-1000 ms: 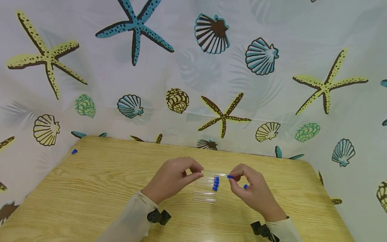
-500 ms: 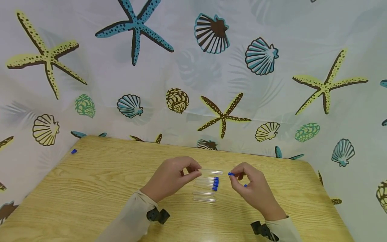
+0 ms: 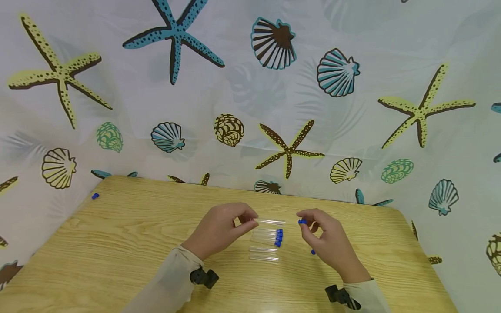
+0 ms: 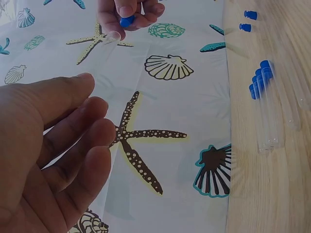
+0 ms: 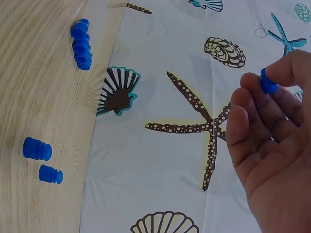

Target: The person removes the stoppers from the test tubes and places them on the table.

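Observation:
In the head view my left hand (image 3: 222, 228) pinches a clear test tube (image 3: 272, 221) near one end, its open mouth pointing right. Facing that mouth across a small gap, my right hand (image 3: 328, 239) holds a blue stopper (image 3: 302, 221) between thumb and fingers. The right wrist view shows this stopper (image 5: 268, 82) against the fingertips. Below the held tube, several tubes with blue stoppers (image 3: 279, 237) lie side by side on the table. Nearer to me lie two tubes without stoppers, an upper tube (image 3: 263, 250) and a lower tube (image 3: 264, 258).
Two loose blue stoppers lie on the wooden table (image 3: 141, 243), an upper stopper (image 5: 37, 149) and a lower stopper (image 5: 50, 174) in the right wrist view. Another small blue piece (image 3: 95, 196) sits at the far left corner. A shell-patterned cloth (image 3: 242, 87) hangs behind the table.
One second ago the stopper was at the tube's mouth. It has since come away to the right, turning in my right fingers, while my left hand shifted slightly left with the tube.

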A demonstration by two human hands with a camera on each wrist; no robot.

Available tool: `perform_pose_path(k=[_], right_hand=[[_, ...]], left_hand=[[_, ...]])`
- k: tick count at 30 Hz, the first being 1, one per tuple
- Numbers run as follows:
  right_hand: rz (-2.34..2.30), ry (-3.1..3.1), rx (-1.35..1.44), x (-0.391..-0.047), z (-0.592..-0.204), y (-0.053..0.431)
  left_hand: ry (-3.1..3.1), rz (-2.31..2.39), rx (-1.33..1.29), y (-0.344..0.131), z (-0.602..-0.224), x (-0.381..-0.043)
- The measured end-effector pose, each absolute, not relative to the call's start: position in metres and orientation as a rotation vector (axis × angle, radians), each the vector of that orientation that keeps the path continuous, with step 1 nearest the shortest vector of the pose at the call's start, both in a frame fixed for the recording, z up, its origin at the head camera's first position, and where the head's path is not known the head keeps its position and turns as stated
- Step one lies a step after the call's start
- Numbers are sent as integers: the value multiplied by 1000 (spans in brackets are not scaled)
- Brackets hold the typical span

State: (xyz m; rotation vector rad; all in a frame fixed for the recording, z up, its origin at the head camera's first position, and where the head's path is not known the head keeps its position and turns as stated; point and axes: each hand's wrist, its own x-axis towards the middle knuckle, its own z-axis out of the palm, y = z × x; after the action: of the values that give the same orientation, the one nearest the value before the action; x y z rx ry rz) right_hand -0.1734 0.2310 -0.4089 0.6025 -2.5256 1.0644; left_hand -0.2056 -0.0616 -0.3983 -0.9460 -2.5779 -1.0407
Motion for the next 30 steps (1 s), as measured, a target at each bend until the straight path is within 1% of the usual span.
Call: perform_pose_path(k=[12,20,30], right_hand=[[988,-2611,532,-178,-414,234],[1068,-2662,486,-181,-418,235],[853,-2808,447,-188,-428,243]], left_hand=[[-2657,-1021,-911,-62,-403,-210],[-2723,-1025,-878,-62,-410,-214],[-2887,-924,-853,-61,-425,-222]])
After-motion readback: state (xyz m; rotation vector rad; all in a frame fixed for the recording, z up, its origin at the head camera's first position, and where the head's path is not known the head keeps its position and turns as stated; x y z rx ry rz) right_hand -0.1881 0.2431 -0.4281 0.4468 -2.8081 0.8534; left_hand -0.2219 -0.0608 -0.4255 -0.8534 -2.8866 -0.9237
